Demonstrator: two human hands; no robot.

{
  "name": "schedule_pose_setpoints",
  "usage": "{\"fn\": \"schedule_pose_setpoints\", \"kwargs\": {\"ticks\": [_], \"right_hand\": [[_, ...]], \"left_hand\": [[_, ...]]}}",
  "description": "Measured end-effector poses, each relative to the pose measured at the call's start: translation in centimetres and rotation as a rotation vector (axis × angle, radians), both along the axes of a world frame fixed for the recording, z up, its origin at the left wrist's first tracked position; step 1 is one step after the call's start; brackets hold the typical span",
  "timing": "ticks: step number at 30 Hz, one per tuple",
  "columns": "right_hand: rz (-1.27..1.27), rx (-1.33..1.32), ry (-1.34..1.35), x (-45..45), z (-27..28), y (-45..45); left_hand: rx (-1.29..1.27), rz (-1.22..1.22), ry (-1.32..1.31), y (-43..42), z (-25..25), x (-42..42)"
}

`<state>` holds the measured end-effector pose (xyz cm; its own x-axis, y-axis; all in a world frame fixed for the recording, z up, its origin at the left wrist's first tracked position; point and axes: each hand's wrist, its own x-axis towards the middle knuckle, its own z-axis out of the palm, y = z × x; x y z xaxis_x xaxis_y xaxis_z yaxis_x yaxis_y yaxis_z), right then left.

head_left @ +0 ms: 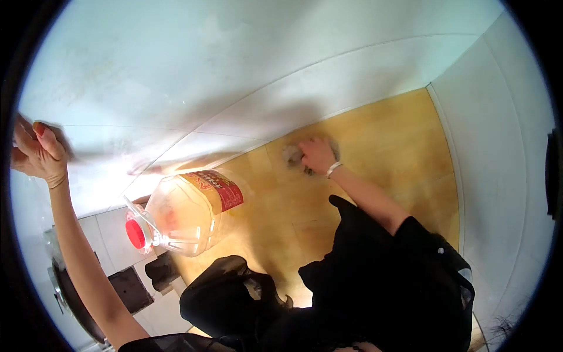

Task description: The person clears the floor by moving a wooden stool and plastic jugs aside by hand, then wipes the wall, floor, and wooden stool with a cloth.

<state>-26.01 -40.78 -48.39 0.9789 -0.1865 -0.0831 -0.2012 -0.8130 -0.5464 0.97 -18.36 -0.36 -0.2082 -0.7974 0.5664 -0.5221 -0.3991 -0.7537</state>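
Yellow tiles (pixel 375 141) under outstretched right hand (pixel 318 155), grip on blurred wad (pixel 292 155); left hand (pixel 41 154) raised, grip released.

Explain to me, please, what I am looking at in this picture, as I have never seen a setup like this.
There is no machine here: a person works with two bare hands, and the one picture comes from a camera on their head, looking down. The left hand, at the picture's left edge, seems to lean on the pale wall. The right hand is low, over a grey wad on the yellow floor; blur hides what the wad is and whether the fingers grip or just press it. Between the hands, beside the wall, is a big clear bottle with a red cap; neither hand holds it.
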Motion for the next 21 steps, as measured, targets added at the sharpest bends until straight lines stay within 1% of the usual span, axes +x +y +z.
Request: {"fn": "schedule_pose_setpoints", "kwargs": {"ticks": [1,3,5,7,8,10,11,13,15,17,18,20,21], "right_hand": [[-0.124,0.198,0.088,-1.0,1.0,-1.0],[-0.517,0.611,-0.198,-2.8,-1.7,-3.2],[-0.711,0.956,-0.299,-4.5,-3.8,-6.3],[-0.931,0.913,-0.324,-5.1,-1.4,-9.5],[-0.933,0.912,-0.325,-4.5,-1.2,-10.1],[-1.036,0.618,-0.38,-2.8,-0.9,-10.7],[-1.096,0.482,-0.382,-0.6,-2.4,-9.6],[-1.061,0.698,-0.353,1.1,-0.9,-6.5],[-0.677,0.706,-0.347,1.6,-1.5,-2.5],[-0.449,0.622,-0.168,2.7,-0.2,0.3],[-0.45,0.619,-0.177,2.5,0.2,0.0],[-0.28,0.606,-0.05,1.7,1.2,-1.8],[-0.293,0.576,-0.318,0.6,-0.4,-2.2]], "left_hand": [[0.005,0.003,-0.026,0.0,-0.1,0.1],[0.01,0.019,-0.092,0.2,0.0,0.1],[0.02,0.02,-0.127,0.2,0.3,0.1],[0.031,0.016,-0.158,0.0,0.5,-0.1],[0.038,0.014,-0.178,-0.1,0.5,-0.2],[0.051,0.007,-0.209,-0.2,0.7,-0.5],[0.058,0.004,-0.229,-0.3,0.8,-0.5],[0.073,-0.006,-0.276,-0.3,1.2,-0.7],[0.088,-0.012,-0.319,-0.3,1.7,-0.3],[0.093,0.028,-0.345,0.1,1.9,-0.2],[0.093,0.064,-0.362,0.1,1.8,-0.5],[0.102,0.033,-0.245,-0.7,1.1,-1.1],[0.103,0.02,-0.209,-1.3,0.7,-1.6]]}}
